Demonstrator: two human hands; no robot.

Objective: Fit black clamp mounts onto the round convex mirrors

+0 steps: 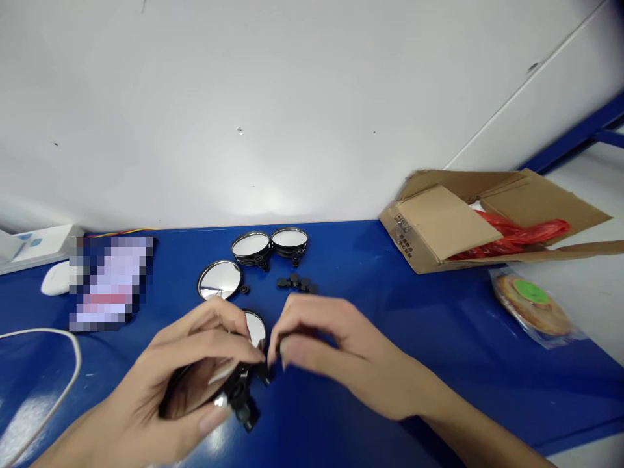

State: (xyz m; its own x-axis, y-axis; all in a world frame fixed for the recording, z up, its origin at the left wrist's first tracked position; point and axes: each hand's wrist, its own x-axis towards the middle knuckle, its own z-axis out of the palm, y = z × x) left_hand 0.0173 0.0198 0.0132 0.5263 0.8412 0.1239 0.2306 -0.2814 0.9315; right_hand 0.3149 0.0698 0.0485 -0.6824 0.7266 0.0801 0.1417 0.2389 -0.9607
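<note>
My left hand [160, 383] is wrapped round a round black-rimmed mirror [197, 390], with a black clamp [238, 393] at its right side. Just right of the clamp is my right hand [336, 354], its thumb and fingers curled together close to the clamp; whether something small is between them I cannot make out. Behind my left fingers another round mirror [256, 328] lies partly hidden. Farther back lies a third mirror [220, 281], beside a small black part [244, 289].
Stacked mirrors [251, 245] and more mirrors [289, 238] stand near the wall, several black knobs [295, 281] before them. An open cardboard box [424, 227] and wrapped round item [533, 302] lie right. A blurred-out phone [112, 279], white object [57, 278] and cable [78, 357] are left.
</note>
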